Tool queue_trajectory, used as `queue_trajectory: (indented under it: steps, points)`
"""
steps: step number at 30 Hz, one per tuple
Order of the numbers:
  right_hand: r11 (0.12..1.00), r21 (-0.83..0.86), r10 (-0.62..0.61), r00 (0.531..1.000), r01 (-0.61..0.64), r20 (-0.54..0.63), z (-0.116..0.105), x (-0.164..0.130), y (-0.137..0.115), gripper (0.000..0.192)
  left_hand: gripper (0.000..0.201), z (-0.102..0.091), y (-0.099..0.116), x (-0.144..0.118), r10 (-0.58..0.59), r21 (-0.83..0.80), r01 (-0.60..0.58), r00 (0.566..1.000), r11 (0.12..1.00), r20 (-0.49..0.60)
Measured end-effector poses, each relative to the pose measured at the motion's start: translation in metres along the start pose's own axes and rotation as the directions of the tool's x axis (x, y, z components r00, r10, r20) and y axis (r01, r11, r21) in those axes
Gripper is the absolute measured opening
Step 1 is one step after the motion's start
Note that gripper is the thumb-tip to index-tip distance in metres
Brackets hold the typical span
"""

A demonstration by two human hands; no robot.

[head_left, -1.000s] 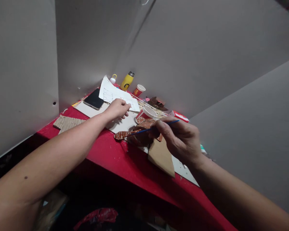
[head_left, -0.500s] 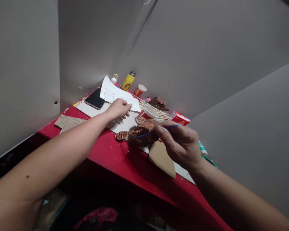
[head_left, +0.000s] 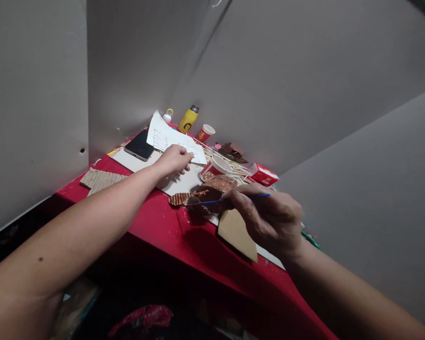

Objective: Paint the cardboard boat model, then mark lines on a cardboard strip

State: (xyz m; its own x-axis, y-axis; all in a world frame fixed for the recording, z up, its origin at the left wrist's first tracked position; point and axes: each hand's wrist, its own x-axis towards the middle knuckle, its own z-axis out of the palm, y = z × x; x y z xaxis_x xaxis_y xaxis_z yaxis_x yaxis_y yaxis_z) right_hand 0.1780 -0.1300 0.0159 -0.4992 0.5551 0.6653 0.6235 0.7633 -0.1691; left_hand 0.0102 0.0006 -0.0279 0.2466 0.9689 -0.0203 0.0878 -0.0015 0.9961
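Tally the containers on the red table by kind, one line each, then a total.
Paper cups: 2, one at the back and one nearer the hands
Yellow bottle: 1
Red carton: 1
Total: 4

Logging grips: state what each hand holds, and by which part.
Right hand pinches a blue brush near the rear of its handle, tip over brown-painted cardboard. Left hand holds nothing; it presses on white paper.
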Motion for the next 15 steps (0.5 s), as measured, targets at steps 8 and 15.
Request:
queue_trajectory:
  steps: [8, 15]
  points:
    - [0.999, -0.044, -0.010, 0.999, 0.012, 0.038, 0.0008, -0.0016, -0.0016, 0.010, 0.029, -0.0005, 0.0002, 0.0001, 0.005, 0.028, -0.005, 1.000, 1.000, 0.007]
    - [0.996, -0.073, 0.053, 0.994, -0.060, -0.093, -0.0040, -0.0067, 0.0057, 0.008, 0.030, 0.0004, -0.0001, 0.0007, -0.003, 0.031, 0.003, 1.000, 1.000, -0.006]
